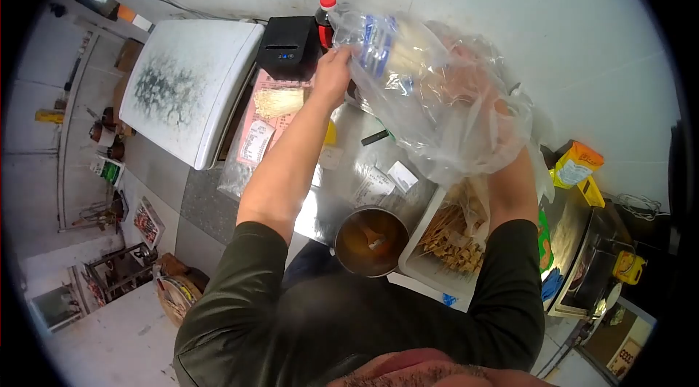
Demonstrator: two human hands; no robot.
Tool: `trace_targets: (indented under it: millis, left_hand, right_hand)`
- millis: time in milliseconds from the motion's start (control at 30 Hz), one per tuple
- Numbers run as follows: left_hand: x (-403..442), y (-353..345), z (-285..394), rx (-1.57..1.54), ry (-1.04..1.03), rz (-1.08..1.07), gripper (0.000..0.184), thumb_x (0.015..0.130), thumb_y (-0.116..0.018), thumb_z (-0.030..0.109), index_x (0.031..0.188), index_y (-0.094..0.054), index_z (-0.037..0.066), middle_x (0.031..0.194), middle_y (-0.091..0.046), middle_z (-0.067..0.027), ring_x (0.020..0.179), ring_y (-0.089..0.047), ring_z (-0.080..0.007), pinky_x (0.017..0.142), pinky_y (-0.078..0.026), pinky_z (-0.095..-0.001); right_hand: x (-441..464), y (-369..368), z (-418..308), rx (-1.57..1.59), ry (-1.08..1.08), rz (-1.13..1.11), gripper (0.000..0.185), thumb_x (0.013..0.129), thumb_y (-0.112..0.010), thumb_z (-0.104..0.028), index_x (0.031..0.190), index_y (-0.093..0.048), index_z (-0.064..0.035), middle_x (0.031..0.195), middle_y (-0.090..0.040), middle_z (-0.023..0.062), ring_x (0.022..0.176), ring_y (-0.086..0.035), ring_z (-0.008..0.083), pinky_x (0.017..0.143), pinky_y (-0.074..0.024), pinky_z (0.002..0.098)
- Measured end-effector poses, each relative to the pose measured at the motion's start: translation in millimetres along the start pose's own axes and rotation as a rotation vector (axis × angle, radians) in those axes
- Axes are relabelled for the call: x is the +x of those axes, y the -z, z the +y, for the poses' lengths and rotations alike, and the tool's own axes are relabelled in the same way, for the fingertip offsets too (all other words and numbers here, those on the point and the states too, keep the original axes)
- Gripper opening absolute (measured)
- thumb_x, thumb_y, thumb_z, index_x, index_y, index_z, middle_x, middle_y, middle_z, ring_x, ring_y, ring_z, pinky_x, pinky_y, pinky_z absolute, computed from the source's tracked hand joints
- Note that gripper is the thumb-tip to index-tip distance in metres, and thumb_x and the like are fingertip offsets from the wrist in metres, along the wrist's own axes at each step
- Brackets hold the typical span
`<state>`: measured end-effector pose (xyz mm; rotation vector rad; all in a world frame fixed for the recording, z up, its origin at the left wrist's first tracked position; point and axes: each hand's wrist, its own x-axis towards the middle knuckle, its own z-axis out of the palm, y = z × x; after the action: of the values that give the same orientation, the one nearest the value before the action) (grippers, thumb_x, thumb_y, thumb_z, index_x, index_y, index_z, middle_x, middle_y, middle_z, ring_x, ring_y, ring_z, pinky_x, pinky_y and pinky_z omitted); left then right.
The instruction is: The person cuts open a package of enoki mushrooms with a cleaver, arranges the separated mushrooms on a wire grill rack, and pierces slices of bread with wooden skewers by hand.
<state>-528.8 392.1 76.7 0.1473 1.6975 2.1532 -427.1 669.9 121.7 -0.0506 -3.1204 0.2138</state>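
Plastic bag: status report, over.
Left hand gripping plastic bag by its edge. Right hand visible through plastic, grip unclear. Bag raised, hiding part of counter; tray of sticks nearby.

No words, brands or numbers can be read here. The white slips (375, 187) have tiny lines of print, too small to read. So does the white label (257, 141) on the pink sheet (273, 80). Blue print shows through the clear bag (444, 125), but its letters are blurry. The writing on the orange and yellow packet (577, 165) is too small too.
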Motion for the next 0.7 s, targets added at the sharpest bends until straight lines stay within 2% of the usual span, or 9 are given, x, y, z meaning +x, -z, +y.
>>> trace_targets:
  millis: [33, 167, 233, 267, 333, 433, 567, 667, 700]
  left_hand:
    - [-6.0, 0.2, 3.1, -0.152, 0.013, -0.015, 0.032, 0.093, -0.049, 0.027, 0.103, -0.064, 0.000, 0.096, -0.064, -0.0097, 0.088, -0.060, -0.0189, 0.077, -0.048, -0.0325]
    - [-21.9, -12.8, -1.1, -0.409, 0.129, 0.007, 0.028, 0.093, -0.046, 0.027, 0.096, -0.062, 0.005, 0.096, -0.060, -0.0079, 0.085, -0.058, -0.0201, 0.074, -0.047, -0.0355]
    - [-25.7, -15.2, -8.2, -0.392, 0.091, 0.057, 0.022, 0.091, -0.049, 0.027, 0.088, -0.058, 0.007, 0.086, -0.056, -0.0052, 0.075, -0.054, -0.0183, 0.066, -0.044, -0.0338]
    - [-34.1, -20.4, 4.9, -0.499, 0.108, 0.045, 0.020, 0.090, -0.049, 0.025, 0.087, -0.056, 0.007, 0.080, -0.054, -0.0043, 0.073, -0.055, -0.0177, 0.066, -0.046, -0.0350]
    - [-56.1, -26.7, 35.8, -0.570, 0.190, 0.044, 0.020, 0.092, -0.049, 0.024, 0.088, -0.057, 0.007, 0.080, -0.056, -0.0045, 0.075, -0.058, -0.0181, 0.068, -0.049, -0.0352]
    - [-68.9, -22.1, 48.1, -0.645, 0.214, -0.015, 0.028, 0.098, -0.048, 0.023, 0.108, -0.058, -0.001, 0.105, -0.063, -0.0102, 0.096, -0.062, -0.0227, 0.085, -0.051, -0.0394]
    - [-99.0, -5.2, 82.3, -0.728, 0.146, -0.123, 0.037, 0.100, -0.044, 0.029, 0.121, -0.056, 0.001, 0.112, -0.063, -0.0093, 0.100, -0.062, -0.0213, 0.089, -0.050, -0.0363]
    - [-129.3, 24.7, 110.4, -0.777, 0.106, -0.240, 0.037, 0.101, -0.041, 0.029, 0.118, -0.057, 0.001, 0.112, -0.064, -0.0097, 0.099, -0.062, -0.0203, 0.090, -0.050, -0.0356]
    - [-137.9, 37.7, 114.6, -0.776, 0.089, -0.277, 0.039, 0.102, -0.039, 0.031, 0.122, -0.055, 0.001, 0.116, -0.063, -0.0098, 0.104, -0.061, -0.0207, 0.094, -0.048, -0.0352]
  right_hand:
    - [-2.4, 1.4, 1.2, 0.008, 0.002, -0.005, 0.093, 0.068, -0.071, -0.052, 0.144, -0.036, -0.0097, 0.142, -0.039, 0.0221, 0.132, -0.038, 0.0362, 0.109, -0.0299, 0.0499]
    - [-17.6, 16.0, 6.4, 0.054, 0.021, -0.033, 0.091, 0.070, -0.070, -0.049, 0.144, -0.035, -0.0094, 0.142, -0.040, 0.0218, 0.132, -0.038, 0.0357, 0.109, -0.0304, 0.0486]
    - [-26.0, 24.9, 2.7, 0.087, 0.046, -0.051, 0.090, 0.071, -0.070, -0.048, 0.144, -0.035, -0.0092, 0.142, -0.040, 0.0217, 0.132, -0.039, 0.0354, 0.109, -0.0307, 0.0479]
    - [-29.3, 30.8, 1.7, 0.107, 0.055, -0.056, 0.089, 0.072, -0.070, -0.047, 0.144, -0.035, -0.0091, 0.142, -0.040, 0.0216, 0.132, -0.039, 0.0353, 0.109, -0.0308, 0.0476]
    - [-52.7, 51.9, 2.0, 0.130, 0.059, -0.064, 0.088, 0.073, -0.070, -0.046, 0.144, -0.035, -0.0089, 0.141, -0.041, 0.0215, 0.131, -0.039, 0.0350, 0.109, -0.0311, 0.0469]
    - [-103.4, 85.8, -8.3, 0.165, 0.054, -0.085, 0.086, 0.074, -0.069, -0.044, 0.144, -0.035, -0.0087, 0.141, -0.041, 0.0213, 0.131, -0.040, 0.0346, 0.109, -0.0315, 0.0459]
    - [-146.8, 124.8, -40.6, 0.197, 0.085, -0.115, 0.084, 0.076, -0.069, -0.042, 0.144, -0.034, -0.0083, 0.141, -0.042, 0.0210, 0.131, -0.040, 0.0341, 0.109, -0.0320, 0.0445]
    - [-162.6, 145.0, -76.4, 0.210, 0.127, -0.135, 0.082, 0.077, -0.068, -0.040, 0.144, -0.034, -0.0081, 0.141, -0.042, 0.0208, 0.131, -0.041, 0.0337, 0.109, -0.0324, 0.0435]
    - [-162.0, 150.3, -91.1, 0.212, 0.153, -0.140, 0.081, 0.078, -0.068, -0.040, 0.144, -0.034, -0.0080, 0.140, -0.043, 0.0208, 0.131, -0.041, 0.0335, 0.109, -0.0325, 0.0431]
